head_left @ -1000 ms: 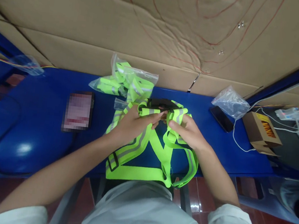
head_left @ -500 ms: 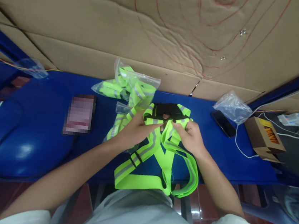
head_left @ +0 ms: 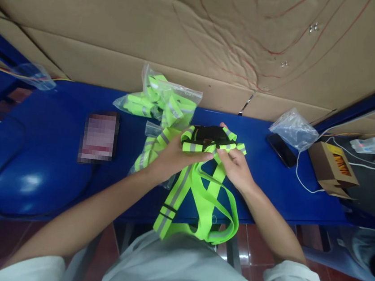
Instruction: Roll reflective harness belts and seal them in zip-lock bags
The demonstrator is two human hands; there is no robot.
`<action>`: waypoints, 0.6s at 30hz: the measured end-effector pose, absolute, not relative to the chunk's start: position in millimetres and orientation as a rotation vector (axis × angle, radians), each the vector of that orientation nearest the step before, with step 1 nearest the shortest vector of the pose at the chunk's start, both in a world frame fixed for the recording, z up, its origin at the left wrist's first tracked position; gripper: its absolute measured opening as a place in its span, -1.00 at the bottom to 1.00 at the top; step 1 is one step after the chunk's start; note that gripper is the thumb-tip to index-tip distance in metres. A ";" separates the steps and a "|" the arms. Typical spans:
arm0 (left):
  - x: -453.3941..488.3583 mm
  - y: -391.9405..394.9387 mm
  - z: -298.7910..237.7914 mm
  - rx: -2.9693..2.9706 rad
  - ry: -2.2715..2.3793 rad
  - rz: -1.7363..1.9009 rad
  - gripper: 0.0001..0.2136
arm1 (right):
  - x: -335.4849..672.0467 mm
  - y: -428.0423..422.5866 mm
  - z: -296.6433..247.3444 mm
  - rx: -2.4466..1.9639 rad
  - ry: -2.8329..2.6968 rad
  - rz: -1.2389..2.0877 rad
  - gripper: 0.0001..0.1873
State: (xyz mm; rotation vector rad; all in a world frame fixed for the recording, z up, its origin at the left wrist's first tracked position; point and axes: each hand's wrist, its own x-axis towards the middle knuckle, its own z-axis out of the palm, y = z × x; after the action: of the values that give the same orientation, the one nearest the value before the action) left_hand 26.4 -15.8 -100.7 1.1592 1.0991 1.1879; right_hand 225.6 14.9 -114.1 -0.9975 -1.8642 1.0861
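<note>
A neon-yellow reflective harness (head_left: 206, 201) with grey stripes hangs in loops from both hands toward my lap. Its upper end is bunched round a black piece (head_left: 208, 135), whose kind I cannot make out. My left hand (head_left: 175, 155) grips the bunched straps from the left, thumb laid across the front. From the right, my right hand (head_left: 234, 164) pinches the same bundle, with some fingers hidden behind it. A black slider buckle (head_left: 167, 211) shows on the lower left strap. Just left of my hands lie clear bags (head_left: 177, 108) with more neon straps inside.
On the blue table (head_left: 52, 134) a dark-edged, blurred-out device (head_left: 100, 137) lies at left. To the right are a black phone (head_left: 281, 150), an empty-looking plastic bag (head_left: 295, 128), a white cable and an open cardboard box (head_left: 333, 168). A cardboard wall (head_left: 119, 24) rises behind.
The straps at the top are gathered tighter and folded over in my hands. The hanging loops have narrowed and shifted, with the slider buckle a little lower. The view has tilted slightly.
</note>
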 end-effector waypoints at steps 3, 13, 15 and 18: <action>24.3 -15.1 -103.3 1.100 1.047 1.098 -0.39 | 224.4 12.4 -116.3 -1.003 -1.812 1.181 -0.39; 25.8 -26.5 -92.8 1.278 1.215 1.079 -0.55 | 241.1 17.8 -87.2 -0.878 -2.129 0.705 -0.08; 24.9 -25.0 -94.3 1.342 1.200 1.030 -0.53 | 244.2 13.6 -72.4 -0.839 -2.218 0.489 -0.02; 24.3 -24.1 -97.2 1.505 1.124 0.894 -0.58 | 243.1 3.2 -54.3 -0.729 -2.482 0.308 -0.39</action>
State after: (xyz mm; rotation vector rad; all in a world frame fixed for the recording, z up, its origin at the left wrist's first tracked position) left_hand 24.3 -24.1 -97.2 1.5045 1.1236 0.8940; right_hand 243.1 3.2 -54.3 -0.7290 -2.4819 0.3078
